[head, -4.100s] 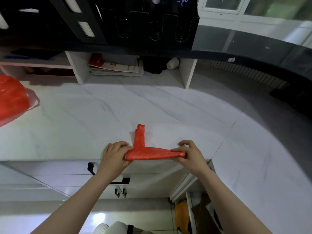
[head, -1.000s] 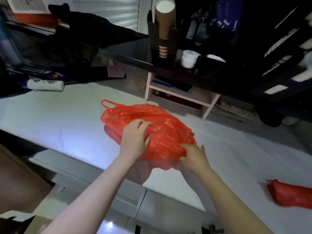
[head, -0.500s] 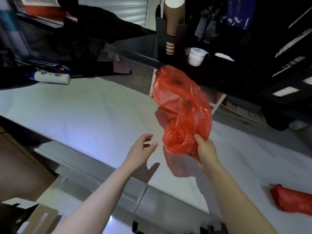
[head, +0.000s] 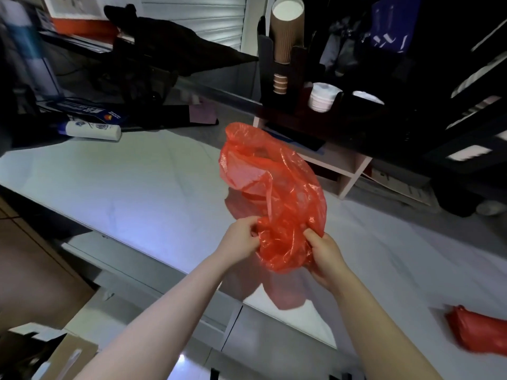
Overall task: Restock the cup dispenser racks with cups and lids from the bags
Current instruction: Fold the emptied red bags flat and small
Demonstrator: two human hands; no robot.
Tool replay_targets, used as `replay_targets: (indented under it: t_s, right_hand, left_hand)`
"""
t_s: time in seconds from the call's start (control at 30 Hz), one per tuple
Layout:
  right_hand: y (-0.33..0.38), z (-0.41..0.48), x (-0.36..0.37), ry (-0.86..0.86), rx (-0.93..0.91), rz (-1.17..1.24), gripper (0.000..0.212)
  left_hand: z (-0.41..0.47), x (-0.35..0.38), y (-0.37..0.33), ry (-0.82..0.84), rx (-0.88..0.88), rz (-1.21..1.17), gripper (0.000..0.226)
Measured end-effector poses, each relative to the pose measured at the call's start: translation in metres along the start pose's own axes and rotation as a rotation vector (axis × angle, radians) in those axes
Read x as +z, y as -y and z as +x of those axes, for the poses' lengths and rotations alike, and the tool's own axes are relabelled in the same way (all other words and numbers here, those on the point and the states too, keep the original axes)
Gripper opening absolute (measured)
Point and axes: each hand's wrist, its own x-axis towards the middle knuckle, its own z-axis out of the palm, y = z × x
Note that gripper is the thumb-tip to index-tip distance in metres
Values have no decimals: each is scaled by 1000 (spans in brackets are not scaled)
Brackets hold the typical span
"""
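Both hands hold a red bag (head: 277, 187) up above the counter (head: 131, 185), near its front edge. Left hand (head: 241, 238) pinches the crumpled lower part, right hand (head: 325, 252) grips it with curled fingers. Folded red bag (head: 477, 331) lies at the counter's right end. Cup rack (head: 288, 86) with brown cups (head: 286, 31) stands along the back edge.
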Motion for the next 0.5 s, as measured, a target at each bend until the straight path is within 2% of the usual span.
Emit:
replay_targets:
  t_s: [0.07, 0.13, 0.23, 0.3, 0.33, 0.4, 0.5]
  right_hand:
    - [-1, -1, -6, -14, -21, 0, 19]
    - [0, 1, -17, -114, -71, 31, 20]
    - [-2, 1, -44, -297, -46, 253, 12]
    - [-9, 0, -64, -398, 13, 390, 5]
    - [-14, 0, -74, -461, 15, 414, 11]
    - [-23, 0, -90, -616, -50, 336, 30]
    - [-32, -5, -111, -795, -182, 83, 43]
  left_hand:
    - [1, 2, 0, -48, -20, 17, 17]
    - [0, -2, 5, -150, -80, -22, 18]
    - [-6, -17, 21, -286, -174, -174, 18]
    - [-13, -29, 34, -345, -226, -192, 15]
    - [-16, -34, 40, -381, -246, -175, 15]
    - [-20, -44, 50, -472, -294, -145, 20]
    - [-23, -64, 63, -613, -395, -137, 15]
